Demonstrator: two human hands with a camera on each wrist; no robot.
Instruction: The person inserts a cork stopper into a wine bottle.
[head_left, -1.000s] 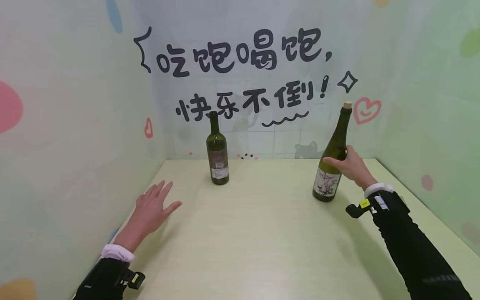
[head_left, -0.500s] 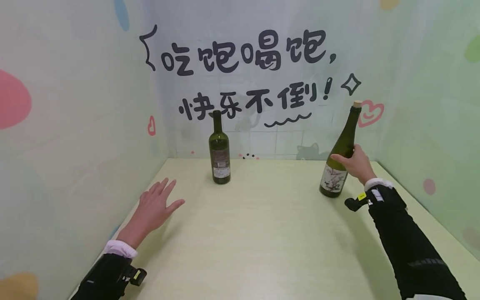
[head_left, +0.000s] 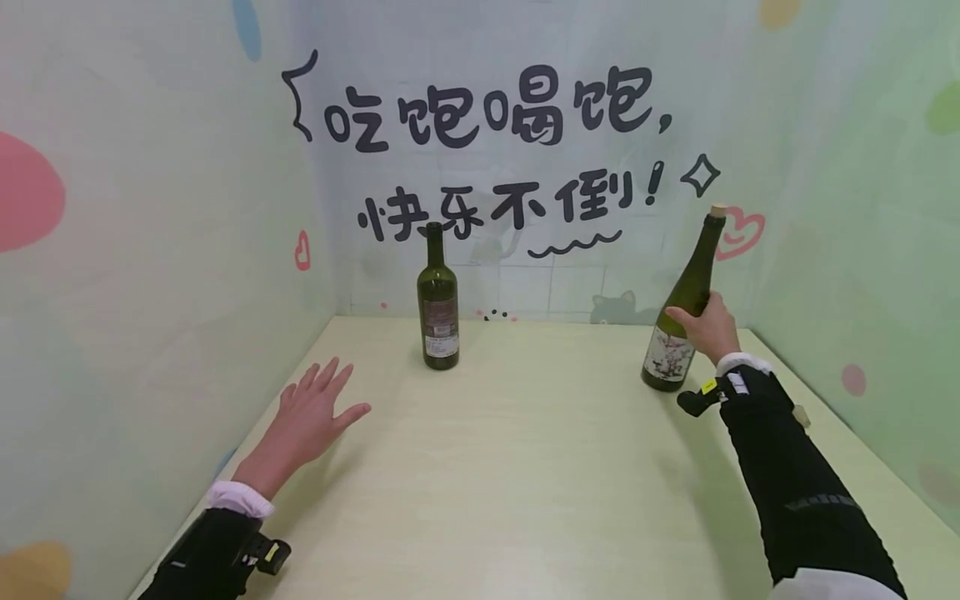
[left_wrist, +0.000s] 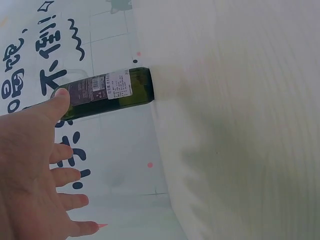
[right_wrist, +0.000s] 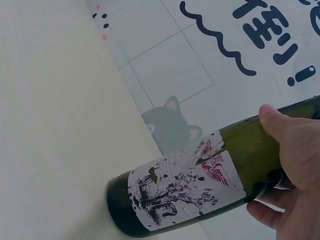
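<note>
My right hand [head_left: 708,327] grips a tall green corked wine bottle [head_left: 688,287] round its body, just above a white label with a blossom drawing. The bottle leans to the right, its base close over the back right of the table. In the right wrist view the thumb and curled fingers [right_wrist: 265,215] wrap the green glass. My left hand [head_left: 311,417] hovers over the left side of the table with fingers spread, holding nothing. A second dark green wine bottle [head_left: 438,308] stands upright at the back, beyond the left hand; in the left wrist view the thumb overlaps this bottle [left_wrist: 112,92].
The pale wooden table [head_left: 510,483] is enclosed by a left wall [head_left: 165,250], a right wall [head_left: 862,250] and a back wall [head_left: 480,42] with large dark lettering. The upright bottle stands near the table's back edge.
My right hand has carried the corked bottle a little to the right and back, and it leans about as before. The left hand and the upright bottle have stayed put.
</note>
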